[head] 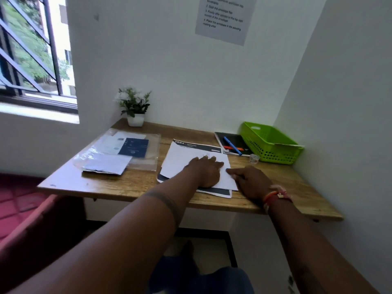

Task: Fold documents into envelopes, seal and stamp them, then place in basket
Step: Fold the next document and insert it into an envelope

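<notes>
White sheet of paper (191, 160) lies mid-desk near the front edge of the wooden desk (135, 183). Your left hand (206, 170) presses it flat, fingers straight and together; your right hand (250, 183) pinches its right edge. Green basket (273, 145) sits at the back right corner.

You stand at a wooden desk (275, 183) set into a corner of white walls (174, 66); left of the desk a barred window (31, 52) lets in daylight, with green trees outside; above the desk a printed notice (224, 16) hangs on the wall; at the desk's left a red padded chair (23, 209) sits; under the desk the floor (203, 247) lies dim.
</notes>
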Available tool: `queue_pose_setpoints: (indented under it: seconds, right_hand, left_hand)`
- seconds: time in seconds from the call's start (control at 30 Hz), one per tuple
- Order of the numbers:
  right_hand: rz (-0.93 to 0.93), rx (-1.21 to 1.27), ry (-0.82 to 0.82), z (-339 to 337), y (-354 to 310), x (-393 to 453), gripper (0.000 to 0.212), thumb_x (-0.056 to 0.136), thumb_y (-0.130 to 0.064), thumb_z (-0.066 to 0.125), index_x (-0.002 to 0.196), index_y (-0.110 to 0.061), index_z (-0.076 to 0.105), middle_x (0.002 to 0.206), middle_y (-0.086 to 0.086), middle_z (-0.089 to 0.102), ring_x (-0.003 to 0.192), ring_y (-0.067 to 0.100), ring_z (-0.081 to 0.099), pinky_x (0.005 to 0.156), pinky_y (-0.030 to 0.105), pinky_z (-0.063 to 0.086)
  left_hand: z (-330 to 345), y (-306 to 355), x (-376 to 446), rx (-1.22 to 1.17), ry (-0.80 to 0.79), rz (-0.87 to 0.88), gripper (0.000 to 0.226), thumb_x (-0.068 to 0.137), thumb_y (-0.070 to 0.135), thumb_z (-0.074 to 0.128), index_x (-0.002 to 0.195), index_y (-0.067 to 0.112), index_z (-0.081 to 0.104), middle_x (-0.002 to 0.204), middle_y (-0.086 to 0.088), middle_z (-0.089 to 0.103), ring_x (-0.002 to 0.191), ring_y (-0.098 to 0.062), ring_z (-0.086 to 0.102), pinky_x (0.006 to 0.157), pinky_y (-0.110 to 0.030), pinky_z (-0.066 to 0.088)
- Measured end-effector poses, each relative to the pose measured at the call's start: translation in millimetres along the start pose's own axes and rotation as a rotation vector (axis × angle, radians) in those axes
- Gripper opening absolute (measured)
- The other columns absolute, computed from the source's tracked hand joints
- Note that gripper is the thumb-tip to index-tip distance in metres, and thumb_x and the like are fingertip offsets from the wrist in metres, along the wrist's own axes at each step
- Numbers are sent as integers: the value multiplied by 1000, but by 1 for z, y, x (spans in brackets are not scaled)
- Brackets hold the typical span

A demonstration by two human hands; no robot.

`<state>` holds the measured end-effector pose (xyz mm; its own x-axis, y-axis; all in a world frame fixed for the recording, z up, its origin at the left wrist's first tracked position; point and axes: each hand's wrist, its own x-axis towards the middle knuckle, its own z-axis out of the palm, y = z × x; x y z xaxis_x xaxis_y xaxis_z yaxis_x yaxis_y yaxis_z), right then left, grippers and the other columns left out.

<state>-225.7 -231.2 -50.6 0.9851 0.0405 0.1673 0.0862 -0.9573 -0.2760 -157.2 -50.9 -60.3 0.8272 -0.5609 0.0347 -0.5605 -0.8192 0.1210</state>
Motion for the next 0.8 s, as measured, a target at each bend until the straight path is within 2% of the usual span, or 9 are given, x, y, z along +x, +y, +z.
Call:
queue_pose_setpoints:
  seconds: [0.13, 0.33, 0.63, 0.8]
  right_hand:
    - [47, -46, 1, 6, 2, 33, 35, 102, -29, 48, 134, -29, 61, 137, -2, 61, 121, 19, 59, 103, 24, 39]
    - [134, -90, -11, 7, 4, 72, 38, 103, -27, 43, 138, -30, 57, 146, -1, 53, 133, 20, 49, 111, 28, 35]
    - [187, -131, 3, 4, -3, 89, 41, 102, -27, 43, 140, -34, 54, 140, 5, 57, 125, 25, 55, 101, 32, 42]
    - [261, -134, 133, 6, -16, 71, 41, 102, -40, 40, 120, -20, 70, 121, 10, 68, 112, 28, 60, 92, 33, 44]
  left_hand:
    - [2, -2, 3, -9, -4, 8, 55, 105, 36, 25, 160, 32, 19, 169, -1, 10, 155, -26, 7, 124, -49, 8]
    - [3, -5, 6, -12, -11, 50, 55, 105, 37, 25, 160, 32, 18, 169, -2, 9, 155, -26, 8, 124, -49, 8]
    - [8, -10, 10, 6, 7, 75, 55, 106, 37, 23, 160, 32, 17, 169, -2, 8, 155, -26, 7, 125, -50, 9]
    - [10, -9, 9, 3, 46, 79, 54, 106, 37, 23, 159, 32, 21, 169, -2, 13, 155, -26, 12, 124, -50, 13]
